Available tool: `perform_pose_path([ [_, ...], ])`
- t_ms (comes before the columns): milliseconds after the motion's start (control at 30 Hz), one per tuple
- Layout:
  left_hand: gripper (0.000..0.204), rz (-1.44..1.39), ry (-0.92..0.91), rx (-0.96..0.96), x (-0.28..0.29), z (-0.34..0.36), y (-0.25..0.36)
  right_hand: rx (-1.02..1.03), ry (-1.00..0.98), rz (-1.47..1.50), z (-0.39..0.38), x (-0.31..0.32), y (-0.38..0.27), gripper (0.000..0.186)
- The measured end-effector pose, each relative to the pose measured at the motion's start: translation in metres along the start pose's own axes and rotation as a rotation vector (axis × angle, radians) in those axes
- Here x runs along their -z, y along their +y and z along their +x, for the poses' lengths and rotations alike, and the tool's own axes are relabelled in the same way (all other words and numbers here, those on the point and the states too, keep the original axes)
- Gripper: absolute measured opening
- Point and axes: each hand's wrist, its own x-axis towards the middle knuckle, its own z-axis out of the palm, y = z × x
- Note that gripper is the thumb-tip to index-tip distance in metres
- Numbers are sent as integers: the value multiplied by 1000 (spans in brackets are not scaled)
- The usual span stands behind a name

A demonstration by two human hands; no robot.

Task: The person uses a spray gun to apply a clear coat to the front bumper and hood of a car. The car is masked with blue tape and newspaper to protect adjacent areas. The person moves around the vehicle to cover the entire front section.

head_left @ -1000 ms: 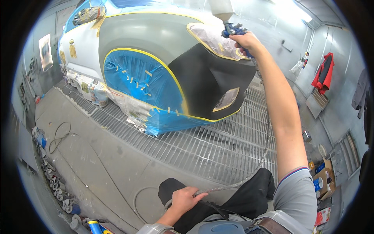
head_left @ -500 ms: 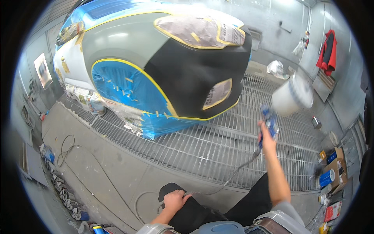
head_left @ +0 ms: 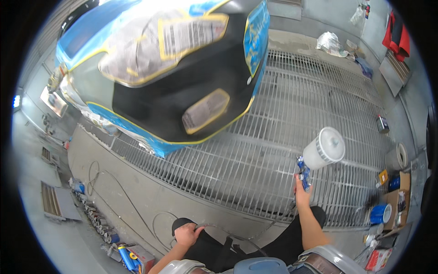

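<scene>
My right hand [head_left: 301, 194] is wrapped round the handle of a blue spray gun [head_left: 303, 172], out over the floor grating. A white translucent paint cup [head_left: 322, 148] with a lid sits on the gun and tilts to the right. Low at the left, near my knee, my left hand [head_left: 186, 234] is closed on a grey air hose [head_left: 214, 226]. Ahead on the left stands a masked car [head_left: 150, 107] with a black bumper corner and a grey-green panel. Paper, yellow tape and blue film cover its lamps, windows and wheel area.
Metal grating [head_left: 292, 105] covers much of the floor. More hose [head_left: 125, 192] loops over the concrete at left. Along the right wall stand a cardboard box [head_left: 393, 203], a blue can [head_left: 380, 213] and a bucket [head_left: 397, 156]. A red jacket [head_left: 397, 39] hangs at far right.
My view has turned right, showing more of the car's end. The spray gun has come lower and nearer to me, its cup farther from the car. My left hand still grips the hose.
</scene>
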Motion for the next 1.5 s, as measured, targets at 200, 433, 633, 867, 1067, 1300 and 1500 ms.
perform_pose_path([
  [200, 76, 18, -904, 219, 74, 64, 127, -158, 99, 287, 69, 83, -102, 22],
  [433, 79, 35, -1073, 278, 237, 99, 285, -31, -100, 319, 127, 238, -430, 14],
  [633, 84, -61, -996, 217, 241, 165, 432, 209, -126, 298, 235, 333, -663, 14],
  [867, 63, -364, -992, 633, 150, 275, 566, 341, -299, 436, 384, 333, -838, 26],
  [1067, 59, -997, -878, 893, 72, 454, 687, 384, -530, 362, 570, 328, -933, 35],
  [1300, 56, -656, -1049, 222, 122, 759, 843, 399, -500, 73, 813, 366, -995, 31],
  [1500, 48, -536, -937, 279, 88, 942, 921, 444, -565, -19, 1048, 347, -994, 32],
])
